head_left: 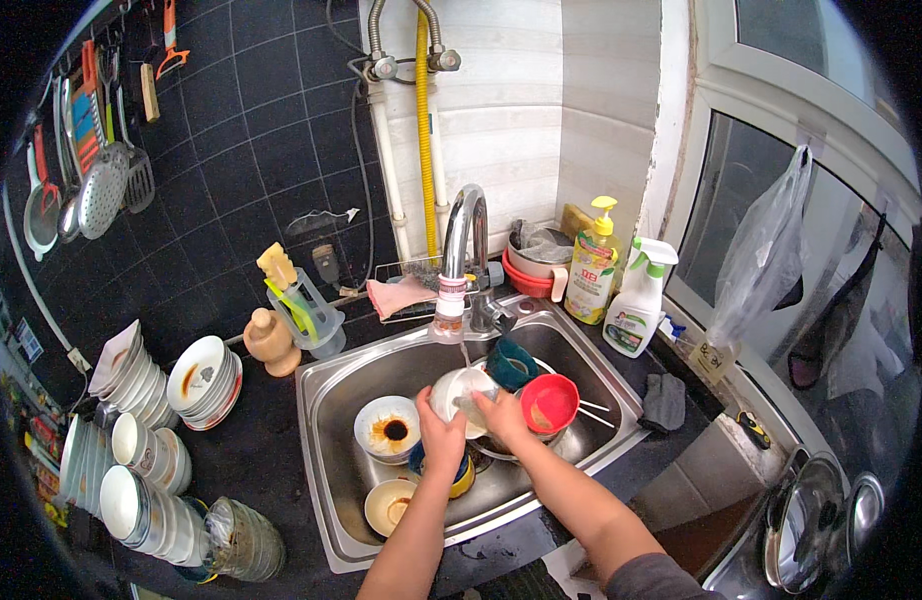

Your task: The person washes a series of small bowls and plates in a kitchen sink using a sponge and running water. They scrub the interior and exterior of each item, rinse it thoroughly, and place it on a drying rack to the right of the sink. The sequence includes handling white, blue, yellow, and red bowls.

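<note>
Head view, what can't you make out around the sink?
All in the head view:
Blue-and-yellow dish: partly behind the left forearm, so its full shape is unclear.
Two thin white sticks: inner ends hidden by the red bowl.
White bowl: inside partly covered by the right hand.
Right sleeve: cut off by the lower edge.

At the upper left we see a skimmer (104, 190), a slotted spatula (139, 182) and an orange peeler (171, 45) hanging against black tiles (266, 130). A yellow hose (422, 150) runs down the wall at the top centre. Toward the right we find a white spray bottle (634, 312), a grey rag (664, 402) near it, and a hanging plastic bag (766, 240). Left of centre, we note a wooden jar (272, 345) just beside a clear holder (323, 325).
</note>
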Available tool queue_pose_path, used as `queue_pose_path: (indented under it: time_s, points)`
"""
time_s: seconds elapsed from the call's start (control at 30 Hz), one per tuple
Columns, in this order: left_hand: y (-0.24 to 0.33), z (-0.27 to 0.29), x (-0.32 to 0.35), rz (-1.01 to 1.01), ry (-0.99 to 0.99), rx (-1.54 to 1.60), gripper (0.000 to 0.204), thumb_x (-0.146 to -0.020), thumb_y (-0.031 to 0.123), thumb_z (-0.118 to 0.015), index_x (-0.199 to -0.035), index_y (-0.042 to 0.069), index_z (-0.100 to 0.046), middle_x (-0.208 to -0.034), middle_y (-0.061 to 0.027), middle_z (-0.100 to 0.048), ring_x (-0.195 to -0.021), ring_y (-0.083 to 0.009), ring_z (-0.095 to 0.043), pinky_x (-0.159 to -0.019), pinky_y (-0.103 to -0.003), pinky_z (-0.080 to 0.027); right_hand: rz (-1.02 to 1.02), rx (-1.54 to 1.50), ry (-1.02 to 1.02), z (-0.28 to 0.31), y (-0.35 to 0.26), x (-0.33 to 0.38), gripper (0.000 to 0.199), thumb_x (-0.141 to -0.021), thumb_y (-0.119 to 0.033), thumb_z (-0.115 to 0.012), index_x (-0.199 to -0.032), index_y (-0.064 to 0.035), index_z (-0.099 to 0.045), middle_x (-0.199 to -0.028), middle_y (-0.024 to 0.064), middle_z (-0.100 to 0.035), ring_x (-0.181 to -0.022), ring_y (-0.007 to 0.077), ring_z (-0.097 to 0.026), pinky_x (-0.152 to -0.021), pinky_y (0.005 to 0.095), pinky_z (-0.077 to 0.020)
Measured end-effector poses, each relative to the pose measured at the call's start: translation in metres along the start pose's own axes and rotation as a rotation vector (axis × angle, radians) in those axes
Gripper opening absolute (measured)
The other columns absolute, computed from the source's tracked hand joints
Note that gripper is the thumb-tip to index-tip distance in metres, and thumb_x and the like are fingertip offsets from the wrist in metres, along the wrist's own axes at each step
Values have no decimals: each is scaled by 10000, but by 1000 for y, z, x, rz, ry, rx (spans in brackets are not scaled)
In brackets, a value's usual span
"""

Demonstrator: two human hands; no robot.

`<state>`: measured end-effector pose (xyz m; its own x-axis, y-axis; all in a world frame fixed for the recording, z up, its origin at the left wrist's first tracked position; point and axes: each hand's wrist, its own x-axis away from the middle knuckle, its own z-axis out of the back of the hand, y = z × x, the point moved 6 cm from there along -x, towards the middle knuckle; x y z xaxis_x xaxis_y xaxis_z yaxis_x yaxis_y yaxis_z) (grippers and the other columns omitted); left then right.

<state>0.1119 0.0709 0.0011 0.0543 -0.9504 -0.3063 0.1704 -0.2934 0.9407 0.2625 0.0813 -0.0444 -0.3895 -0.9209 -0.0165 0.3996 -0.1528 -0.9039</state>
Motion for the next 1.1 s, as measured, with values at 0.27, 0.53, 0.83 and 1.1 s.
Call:
queue_pose_path:
  time_s: [0.27,0.53,0.83,1.1]
  points:
    - [4,5,-1,96,-80,1,525,-664,-33,-493,-1180,8,-399,-1063,-202,-521,-1008,-309,-522,-887,-330,-389,198,198,107,13,-22,4,496,-803,-381,-575,-829,114,-556,-751,306,-576,-712,433,-587,-620,451,-472]
    - [-5,9,-6,69,18,85,531,-650,-53,-415,-1178,-7,-390,-1082,-196,-500,-1032,-270,-495,-927,-304,-352,122,291,-7,10,-32,18,538,-842,-428,-490,-930,102,-509,-849,304,-581,-804,395,-595,-682,448,-473]
    - [-3,-10,3,202,-289,-68,444,-698,79,-427,-1128,-14,-488,-971,-245,-580,-889,-342,-587,-749,-383,-466,937,472,68,17,-95,47,300,-719,-104,-551,-1016,-68,-531,-1059,152,-517,-1031,311,-474,-880,400,-371]
    - [-38,6,-5,345,2,129,405,-715,53,-411,-1102,-44,-479,-1016,-244,-556,-846,-351,-590,-712,-396,-495,313,338,43,26,-70,29,311,-823,-236,-515,-988,26,-550,-981,237,-552,-934,378,-521,-821,442,-407]
